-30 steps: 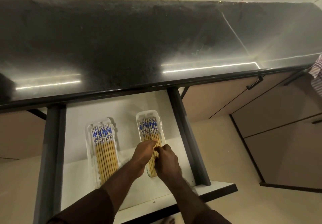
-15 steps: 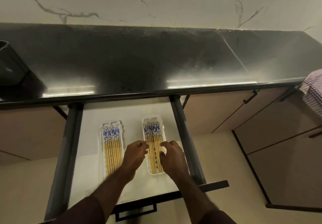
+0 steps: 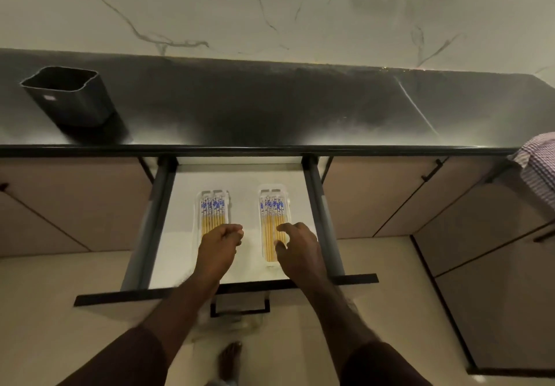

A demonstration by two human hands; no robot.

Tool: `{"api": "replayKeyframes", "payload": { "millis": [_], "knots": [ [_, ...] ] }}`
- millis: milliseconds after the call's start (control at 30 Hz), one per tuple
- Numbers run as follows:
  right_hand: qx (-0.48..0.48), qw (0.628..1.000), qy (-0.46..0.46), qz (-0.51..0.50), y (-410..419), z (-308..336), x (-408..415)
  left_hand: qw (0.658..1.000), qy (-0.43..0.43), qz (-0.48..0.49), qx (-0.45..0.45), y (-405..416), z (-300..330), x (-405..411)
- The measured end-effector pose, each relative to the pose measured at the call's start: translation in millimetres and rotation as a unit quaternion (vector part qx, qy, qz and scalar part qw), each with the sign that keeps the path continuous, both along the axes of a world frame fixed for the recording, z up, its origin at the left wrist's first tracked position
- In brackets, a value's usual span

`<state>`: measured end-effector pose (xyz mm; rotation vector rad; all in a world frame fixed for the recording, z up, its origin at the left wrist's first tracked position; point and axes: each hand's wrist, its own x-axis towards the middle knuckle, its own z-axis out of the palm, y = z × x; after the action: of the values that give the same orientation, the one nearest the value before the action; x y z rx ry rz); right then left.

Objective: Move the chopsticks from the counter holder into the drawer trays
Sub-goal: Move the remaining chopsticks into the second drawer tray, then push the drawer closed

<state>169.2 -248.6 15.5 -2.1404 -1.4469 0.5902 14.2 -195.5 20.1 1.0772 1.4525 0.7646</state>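
Note:
The drawer (image 3: pixel 244 205) is pulled out, white inside. Two clear trays lie in it side by side, the left tray (image 3: pixel 198 205) and the right tray (image 3: pixel 271 189). Each holds several wooden chopsticks with blue-patterned tops: a left bundle (image 3: pixel 212 210) and a right bundle (image 3: pixel 271 217). My left hand (image 3: pixel 220 241) hovers over the near end of the left tray, fingers curled, holding nothing. My right hand (image 3: pixel 298 244) is over the right tray's near right side, fingers loosely spread. The black holder (image 3: pixel 70 100) stands on the counter at far left, with no chopsticks showing in it.
The black counter (image 3: pixel 270 109) runs across under a marble wall. A checked cloth (image 3: pixel 537 169) hangs at its right end. Closed cabinet doors flank the drawer, whose front handle (image 3: pixel 240 310) sticks out toward me. My bare foot (image 3: pixel 229 358) is on the floor below.
Both hands have pulled back and apart from the right tray's chopsticks; the left one is now over the left tray. The camera has tilted up, bringing the holder into view.

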Motion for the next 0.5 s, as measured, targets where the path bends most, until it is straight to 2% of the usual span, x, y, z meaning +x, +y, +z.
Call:
{"api": "replayKeyframes", "payload": {
  "millis": [333,500],
  "knots": [
    [0.038,0.999,0.014,0.018,-15.5,26.8,-56.5,0.997,0.054,-0.004,0.055,-16.8,1.8,-68.0],
    [0.043,0.998,0.024,-0.025,-30.5,25.1,-96.6,0.994,0.050,-0.067,0.073,-26.2,-4.2,-100.9]
  ]
}}
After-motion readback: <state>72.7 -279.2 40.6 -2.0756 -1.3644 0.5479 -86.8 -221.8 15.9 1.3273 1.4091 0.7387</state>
